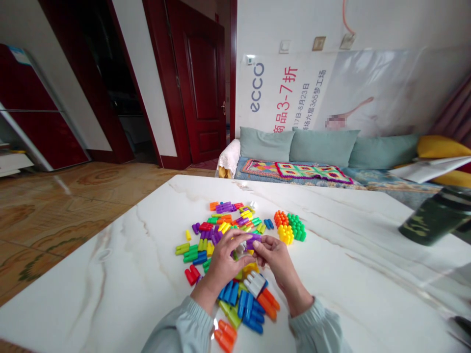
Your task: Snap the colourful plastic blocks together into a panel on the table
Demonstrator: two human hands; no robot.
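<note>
Above a heap of plastic toy blocks, my two hands meet at a purple block (253,240). My right hand (274,256) pinches its right side between thumb and fingers. My left hand (228,255) curls around the other end, and its fingers partly hide the block. Between the left thumb and fingers shows a whitish piece (241,247); whether it is joined to the purple block I cannot tell. Close below the hands lie a white block (254,283), blue blocks (247,306) and an orange block (268,304).
Orange (281,218), yellow (285,235) and green (297,227) knobbly clusters stand right of the heap. A dark green cup (434,218) stands at the right of the white marbled table (147,264). Beyond the table is a sofa with cushions (324,147).
</note>
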